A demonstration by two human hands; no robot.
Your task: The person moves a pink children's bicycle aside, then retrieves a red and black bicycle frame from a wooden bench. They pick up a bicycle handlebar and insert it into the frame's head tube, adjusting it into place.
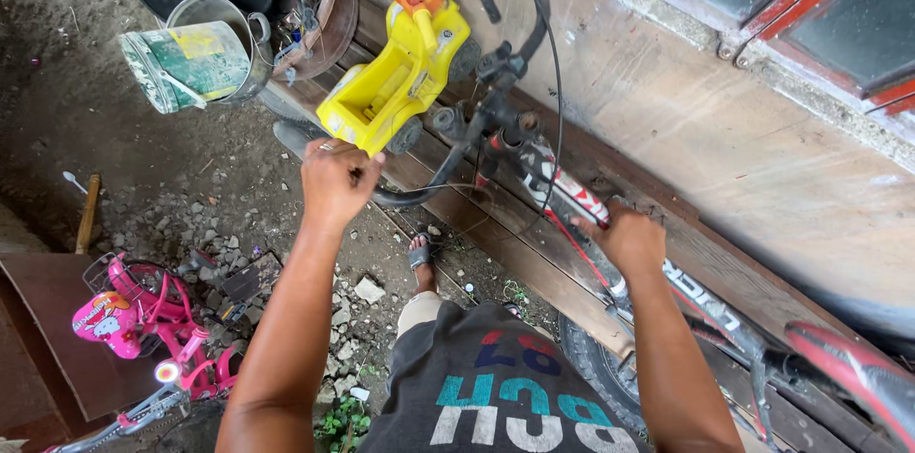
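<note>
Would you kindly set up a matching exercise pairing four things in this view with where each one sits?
Things:
1. left hand
2. right hand
3. yellow toy car
4. pink child's bike

Places:
A. lower left, on the dirt ground
B. on the bicycle frame
C. fist on the black handlebar
D. on the planks, by the paint bucket

Pairs: 1-C, 2-B, 3-D, 4-A

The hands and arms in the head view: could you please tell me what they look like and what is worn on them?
Both arms are bare from the upper arm down to the wrist, with no sleeves, gloves or watch visible. The left hand wears a thin silvery ring on one finger. The right hand shows no ring or other jewellery from this angle.
</note>
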